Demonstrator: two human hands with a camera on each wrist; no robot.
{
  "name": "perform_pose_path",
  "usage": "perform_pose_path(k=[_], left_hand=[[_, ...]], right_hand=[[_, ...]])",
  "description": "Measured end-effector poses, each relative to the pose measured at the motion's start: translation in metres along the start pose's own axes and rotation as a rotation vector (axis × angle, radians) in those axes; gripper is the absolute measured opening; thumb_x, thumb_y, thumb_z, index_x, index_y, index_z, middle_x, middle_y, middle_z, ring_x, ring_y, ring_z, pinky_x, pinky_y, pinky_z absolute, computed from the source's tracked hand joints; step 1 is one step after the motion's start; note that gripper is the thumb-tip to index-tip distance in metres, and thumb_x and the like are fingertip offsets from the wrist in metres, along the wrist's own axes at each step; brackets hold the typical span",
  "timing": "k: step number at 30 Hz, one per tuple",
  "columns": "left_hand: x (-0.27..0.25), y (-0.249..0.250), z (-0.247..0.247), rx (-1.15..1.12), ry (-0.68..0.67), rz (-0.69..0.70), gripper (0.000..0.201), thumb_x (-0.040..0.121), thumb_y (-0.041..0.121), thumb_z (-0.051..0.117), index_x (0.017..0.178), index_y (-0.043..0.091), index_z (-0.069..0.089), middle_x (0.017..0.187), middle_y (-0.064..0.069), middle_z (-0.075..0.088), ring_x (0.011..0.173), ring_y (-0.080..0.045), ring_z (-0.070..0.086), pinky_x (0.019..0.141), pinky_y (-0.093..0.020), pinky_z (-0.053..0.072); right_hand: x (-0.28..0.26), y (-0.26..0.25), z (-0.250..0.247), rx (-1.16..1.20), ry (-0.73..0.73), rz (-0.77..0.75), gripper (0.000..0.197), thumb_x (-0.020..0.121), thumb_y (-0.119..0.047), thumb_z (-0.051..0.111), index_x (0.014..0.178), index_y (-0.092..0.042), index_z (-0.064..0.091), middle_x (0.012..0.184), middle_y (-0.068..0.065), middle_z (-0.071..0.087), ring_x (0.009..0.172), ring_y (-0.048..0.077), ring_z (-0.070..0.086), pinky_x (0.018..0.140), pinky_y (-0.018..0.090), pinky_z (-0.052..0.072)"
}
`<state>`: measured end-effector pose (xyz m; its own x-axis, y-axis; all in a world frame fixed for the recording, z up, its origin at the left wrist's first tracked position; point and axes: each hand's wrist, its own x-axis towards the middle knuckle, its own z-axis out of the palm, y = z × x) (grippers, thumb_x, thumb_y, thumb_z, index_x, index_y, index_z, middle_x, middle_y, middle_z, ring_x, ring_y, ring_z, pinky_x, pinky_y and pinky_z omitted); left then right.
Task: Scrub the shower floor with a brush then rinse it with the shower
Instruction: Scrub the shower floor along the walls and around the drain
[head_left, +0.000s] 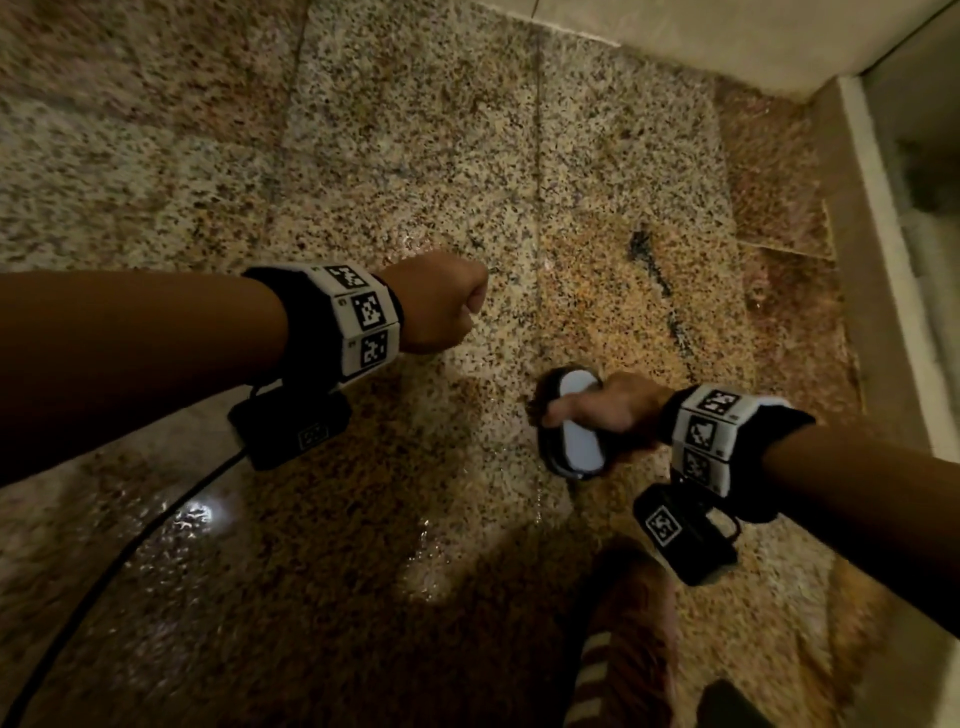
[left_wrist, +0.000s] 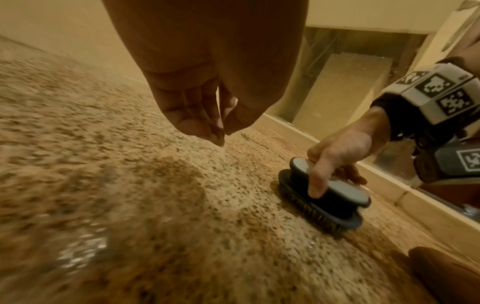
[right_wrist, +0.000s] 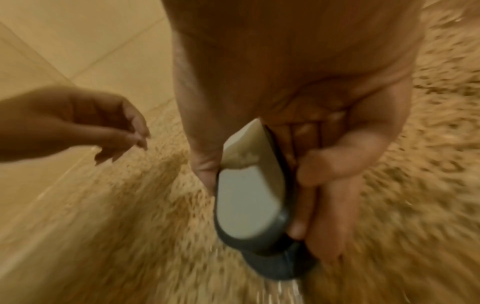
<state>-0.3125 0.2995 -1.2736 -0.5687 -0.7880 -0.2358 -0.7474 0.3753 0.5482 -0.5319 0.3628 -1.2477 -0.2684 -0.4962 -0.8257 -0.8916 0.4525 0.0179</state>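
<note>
Your right hand (head_left: 608, 410) grips the scrub brush (left_wrist: 324, 197), bristles down on the granite shower floor (head_left: 415, 156) at four o'clock; left hand (head_left: 441, 301) hangs loosely curled, seemingly empty. Press evenly, overlap strokes.
</note>
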Motion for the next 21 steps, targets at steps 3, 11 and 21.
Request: perform_pose_path(k=[3,11,21], left_hand=[[0.007,0.013,0.007,-0.008,-0.061,0.018,0.011,0.087,0.008,0.05,0.089,0.019,0.048,0.098,-0.006,0.058,0.091,-0.027,0.053,0.082,-0.041,0.047],[0.016,0.028,0.012,0.017,-0.048,0.083,0.011,0.085,0.006,0.053,0.091,0.014,0.051,0.093,-0.004,0.054,0.082,-0.019,0.045,0.073,-0.032,0.039],[0.018,0.019,0.017,0.049,-0.066,0.082,0.012,0.085,0.007,0.052,0.086,0.018,0.047,0.087,0.002,0.047,0.08,-0.018,0.043,0.071,-0.029,0.036]], right_hand=[[0.008,-0.018,0.021,-0.059,-0.045,-0.058,0.076,0.074,-0.076,0.058,0.109,-0.008,0.063,0.096,0.007,0.063,0.074,0.02,0.06,0.058,0.024,0.045],[0.005,-0.062,0.04,0.024,-0.049,-0.267,0.068,0.081,-0.068,0.058,0.12,-0.013,0.063,0.112,0.01,0.066,0.099,0.024,0.064,0.082,0.032,0.052],[-0.002,0.009,0.033,0.224,-0.111,-0.084,0.068,0.074,-0.059,0.07,0.108,-0.001,0.067,0.087,0.012,0.071,0.065,0.02,0.07,0.055,0.027,0.056]])
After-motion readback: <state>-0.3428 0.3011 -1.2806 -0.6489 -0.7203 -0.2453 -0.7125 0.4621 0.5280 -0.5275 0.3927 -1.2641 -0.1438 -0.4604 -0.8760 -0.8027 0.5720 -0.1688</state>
